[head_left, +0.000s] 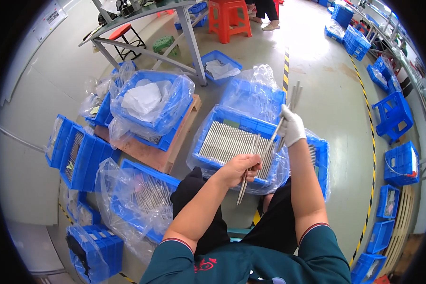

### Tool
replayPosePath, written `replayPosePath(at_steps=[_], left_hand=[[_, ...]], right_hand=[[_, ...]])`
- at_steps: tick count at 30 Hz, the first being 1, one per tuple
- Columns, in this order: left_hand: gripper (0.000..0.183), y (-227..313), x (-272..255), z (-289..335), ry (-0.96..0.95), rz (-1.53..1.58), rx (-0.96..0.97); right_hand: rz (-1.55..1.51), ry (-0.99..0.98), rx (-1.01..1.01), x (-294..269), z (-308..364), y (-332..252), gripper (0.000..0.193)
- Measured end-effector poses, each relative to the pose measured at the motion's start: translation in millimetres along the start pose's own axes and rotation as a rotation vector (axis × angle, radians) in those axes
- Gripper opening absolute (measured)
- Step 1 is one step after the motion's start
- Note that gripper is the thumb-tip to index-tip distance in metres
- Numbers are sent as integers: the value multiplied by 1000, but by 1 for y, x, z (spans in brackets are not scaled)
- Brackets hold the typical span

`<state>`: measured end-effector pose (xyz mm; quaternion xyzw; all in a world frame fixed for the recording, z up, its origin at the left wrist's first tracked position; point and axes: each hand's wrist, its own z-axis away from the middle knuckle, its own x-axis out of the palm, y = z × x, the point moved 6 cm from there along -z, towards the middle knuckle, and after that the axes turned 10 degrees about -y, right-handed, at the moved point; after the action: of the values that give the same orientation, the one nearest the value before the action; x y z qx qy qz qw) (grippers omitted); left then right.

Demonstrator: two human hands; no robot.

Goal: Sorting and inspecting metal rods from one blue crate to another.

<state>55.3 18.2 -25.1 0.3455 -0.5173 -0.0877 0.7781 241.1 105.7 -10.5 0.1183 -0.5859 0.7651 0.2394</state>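
My left hand, bare, is closed around thin metal rods whose lower ends stick out below the fist. My right hand wears a white glove and grips a small bundle of similar metal rods, tilted, with ends showing above and below it. One rod slants from the right hand toward the left. Beneath both hands stands a plastic-lined blue bin with a row of metal rods laid side by side. Exactly how many rods each hand holds cannot be made out.
At lower left, another lined blue bin contains loose rods. A blue bin stands right of my right forearm. Stacked bins rest on a wooden pallet. Further off are a workbench leg, a red stool and another person's legs.
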Motion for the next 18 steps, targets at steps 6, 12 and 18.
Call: replayPosePath(at_steps=[6,12,18], left_hand=[[33,22,-12,3,-105,61,177],[32,24,-7,0,-188,99,194],[33,21,-16,2,-160,138,217]], right_hand=[[148,-227,233,30,30,19,30],[621,-410,203,69,48,32,24],[755,-367,45,75,38,40,32]])
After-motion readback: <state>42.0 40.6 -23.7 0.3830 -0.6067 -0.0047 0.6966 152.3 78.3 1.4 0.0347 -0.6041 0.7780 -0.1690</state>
